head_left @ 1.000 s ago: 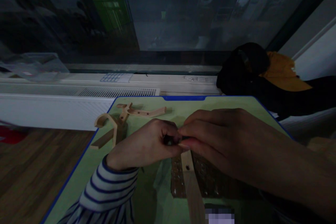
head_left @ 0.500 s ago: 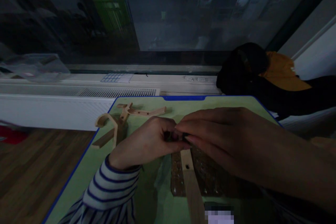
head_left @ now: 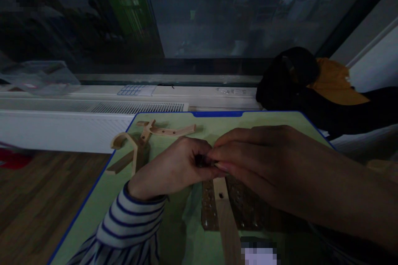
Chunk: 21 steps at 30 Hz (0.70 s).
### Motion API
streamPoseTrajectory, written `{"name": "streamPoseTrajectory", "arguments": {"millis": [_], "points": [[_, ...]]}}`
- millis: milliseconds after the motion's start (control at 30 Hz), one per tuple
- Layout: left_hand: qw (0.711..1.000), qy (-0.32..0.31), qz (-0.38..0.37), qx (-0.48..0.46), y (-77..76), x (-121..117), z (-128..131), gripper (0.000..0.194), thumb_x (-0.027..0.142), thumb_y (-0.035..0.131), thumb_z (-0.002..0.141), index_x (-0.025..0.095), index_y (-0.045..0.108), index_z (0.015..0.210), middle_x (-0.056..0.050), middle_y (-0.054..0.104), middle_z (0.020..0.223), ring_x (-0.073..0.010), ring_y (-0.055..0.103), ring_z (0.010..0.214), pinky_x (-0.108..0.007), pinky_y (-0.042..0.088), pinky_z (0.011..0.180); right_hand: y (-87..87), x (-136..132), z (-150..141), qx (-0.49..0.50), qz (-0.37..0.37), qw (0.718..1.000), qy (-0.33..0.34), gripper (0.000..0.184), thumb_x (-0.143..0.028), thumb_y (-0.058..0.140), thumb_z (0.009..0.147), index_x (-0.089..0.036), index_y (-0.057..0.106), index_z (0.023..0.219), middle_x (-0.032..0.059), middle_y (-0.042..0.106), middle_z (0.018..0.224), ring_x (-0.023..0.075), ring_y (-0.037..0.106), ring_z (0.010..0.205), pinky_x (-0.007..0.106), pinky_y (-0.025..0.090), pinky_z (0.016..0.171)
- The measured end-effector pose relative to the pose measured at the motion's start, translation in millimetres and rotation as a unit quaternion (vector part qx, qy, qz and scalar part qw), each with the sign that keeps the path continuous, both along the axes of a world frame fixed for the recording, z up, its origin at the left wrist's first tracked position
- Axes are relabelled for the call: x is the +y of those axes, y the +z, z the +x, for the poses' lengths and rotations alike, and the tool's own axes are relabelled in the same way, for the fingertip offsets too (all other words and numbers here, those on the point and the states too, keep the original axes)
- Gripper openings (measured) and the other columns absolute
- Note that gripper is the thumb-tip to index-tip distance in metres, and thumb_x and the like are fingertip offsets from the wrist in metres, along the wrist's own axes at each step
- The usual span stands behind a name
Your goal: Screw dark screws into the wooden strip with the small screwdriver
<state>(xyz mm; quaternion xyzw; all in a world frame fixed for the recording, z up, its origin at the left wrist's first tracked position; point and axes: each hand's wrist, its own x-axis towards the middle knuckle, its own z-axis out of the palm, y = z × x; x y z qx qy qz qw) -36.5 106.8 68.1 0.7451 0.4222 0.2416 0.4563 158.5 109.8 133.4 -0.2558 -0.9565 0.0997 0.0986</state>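
My left hand [head_left: 169, 169], in a striped sleeve, and my right hand [head_left: 264, 161] meet fingertip to fingertip over a green mat [head_left: 186, 232]. Both are closed in a pinch on a small dark part [head_left: 202, 160] at the top end of a pale wooden strip [head_left: 224, 211]. The strip runs toward me across a dark perforated plate [head_left: 245, 209] lying on the mat. What exactly the small part is stays too dark to tell.
Curved and straight wooden pieces [head_left: 137, 145] lie at the mat's far left corner, one longer arm [head_left: 169, 130] beside them. A white radiator [head_left: 77, 126] and windowsill run behind. Dark and orange clothing [head_left: 311, 87] is heaped at the right. Wooden floor [head_left: 37, 198] shows at the left.
The hands have stayed together at the strip's end, with only slight finger shifts. The view has dropped a little.
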Motion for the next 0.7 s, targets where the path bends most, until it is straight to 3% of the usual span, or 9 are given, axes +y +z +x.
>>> {"name": "streamPoseTrajectory", "arguments": {"millis": [300,500,700], "points": [[0.998,-0.003,0.008,0.064,3.3,-1.6,-3.0,0.020,0.033,0.059,0.076,0.014,0.065,0.069,0.004,0.055,0.056,-0.0098,0.049,0.054,-0.020,0.036,0.048,1.2,0.9,-4.9,0.021,-0.022,1.000,-0.006,0.015,-0.025,0.048,0.090,-0.025,0.056,0.102,-0.0041,0.061,0.090,0.0130,0.057,0.076,0.027,0.043,0.066],[0.998,-0.009,0.010,0.054,2.4,0.4,-1.0,0.018,0.032,0.059,0.077,0.016,0.066,0.076,0.002,0.062,0.066,-0.0114,0.054,0.063,-0.023,0.043,0.060,0.1,5.7,-2.3,0.027,-0.015,0.999,-0.014,0.015,-0.023,0.048,0.089,-0.021,0.060,0.098,-0.0032,0.061,0.089,0.0117,0.057,0.076,0.025,0.041,0.067],[0.996,0.011,0.075,0.050,0.8,1.8,-1.5,0.020,0.035,0.064,0.074,0.015,0.065,0.073,0.000,0.062,0.068,-0.0149,0.057,0.071,-0.025,0.045,0.064,-0.8,3.6,-3.6,0.047,0.005,0.999,-0.009,0.015,-0.024,0.048,0.089,-0.019,0.060,0.097,-0.0023,0.061,0.088,0.0121,0.058,0.077,0.025,0.041,0.067]]}}
